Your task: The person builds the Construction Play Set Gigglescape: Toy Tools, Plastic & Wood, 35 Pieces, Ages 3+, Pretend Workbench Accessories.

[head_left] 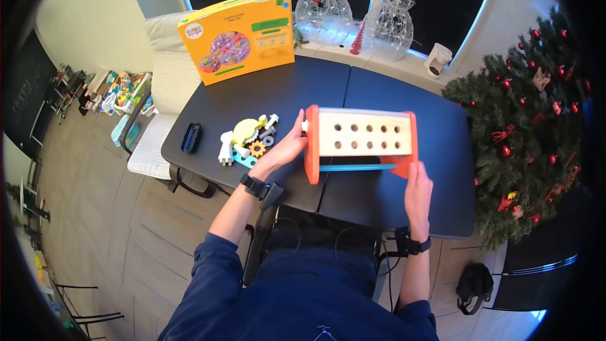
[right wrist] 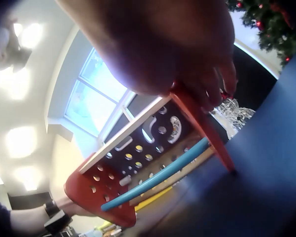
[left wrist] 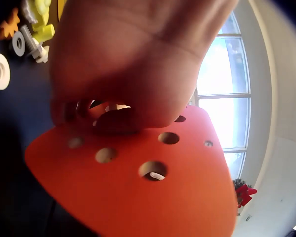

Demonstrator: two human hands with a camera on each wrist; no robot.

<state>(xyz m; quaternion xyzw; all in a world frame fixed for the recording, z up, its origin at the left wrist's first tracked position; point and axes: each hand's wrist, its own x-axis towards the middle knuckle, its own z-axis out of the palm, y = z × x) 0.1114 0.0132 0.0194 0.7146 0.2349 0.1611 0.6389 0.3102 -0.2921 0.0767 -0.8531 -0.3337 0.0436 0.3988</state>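
Dark blue sleeves [head_left: 218, 265] are seen nearest the camera, low in the head view. At the left of the dark counter [head_left: 372, 199], a small dark case [head_left: 191, 137] is placed. Just right of it, loose toy pieces are heaped, among them a yellow piece [head_left: 245, 132] and an orange gear [head_left: 257, 148]; behind them, at upper left, a yellow box [head_left: 237, 38] is stood upright.

Near the centre, the orange left panel [head_left: 312, 155] of a toy frame [head_left: 363, 136] is gripped by the left hand [head_left: 284, 151], its fingers bent against the panel; its fingertips are mostly hidden. The frame's pale holed face is turned towards the head camera, with a blue rod [head_left: 356, 167] below it. Whether all the weight is borne by the hands cannot be told. At the right, the orange right panel [head_left: 413, 136] is pinched at its edge by the right hand [head_left: 418, 196], with fingers curled over it; the thumb is not clearly shown. Farther right, a decorated tree [head_left: 517, 126] is seen.

For good control, both panels are probably best held with even, light pressure, so that twisting is avoided, and any lowering is best done slowly, well apart from the heaped pieces.
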